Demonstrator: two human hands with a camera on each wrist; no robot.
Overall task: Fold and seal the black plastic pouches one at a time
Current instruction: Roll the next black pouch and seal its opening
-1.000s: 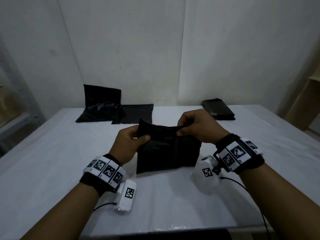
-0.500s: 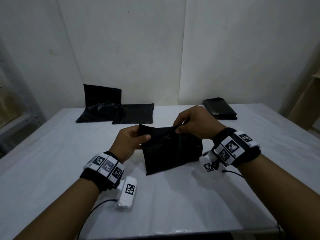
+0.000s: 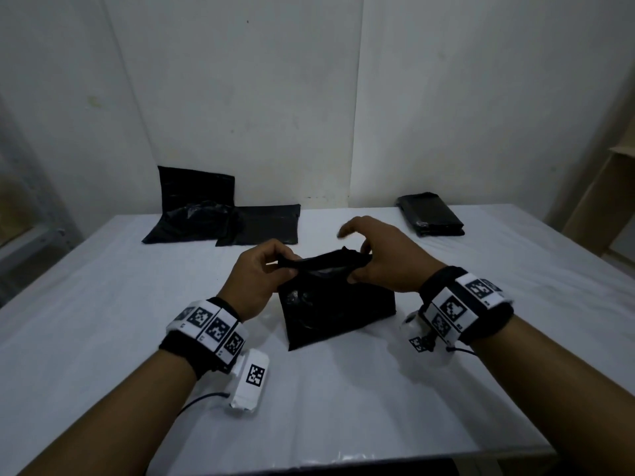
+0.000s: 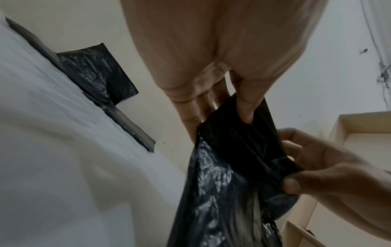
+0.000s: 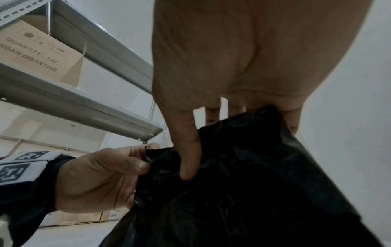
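Note:
A black plastic pouch (image 3: 330, 307) hangs just above the white table (image 3: 103, 304) in the middle, its lower edge near the cloth. My left hand (image 3: 264, 269) pinches the pouch's top left corner between thumb and fingers. My right hand (image 3: 374, 259) pinches the top right part, thumb on the near side, with its index finger lifted free. The top edge is folded over between the two hands. The left wrist view shows the left thumb (image 4: 245, 107) pressed on the pouch (image 4: 230, 183). The right wrist view shows my right thumb (image 5: 188, 158) dug into the pouch (image 5: 243, 192).
Loose black pouches (image 3: 220, 218) lie at the table's far left, one leaning on the wall. A stack of folded black pouches (image 3: 429, 214) sits at the far right. A metal shelf (image 5: 80, 86) with a cardboard box stands to the left; a wooden shelf (image 3: 604, 201) to the right.
The pouch's top edge has been turned over and bunched between the hands. My right index finger has lifted off. The pouch has sagged lower and swung slightly to the right.

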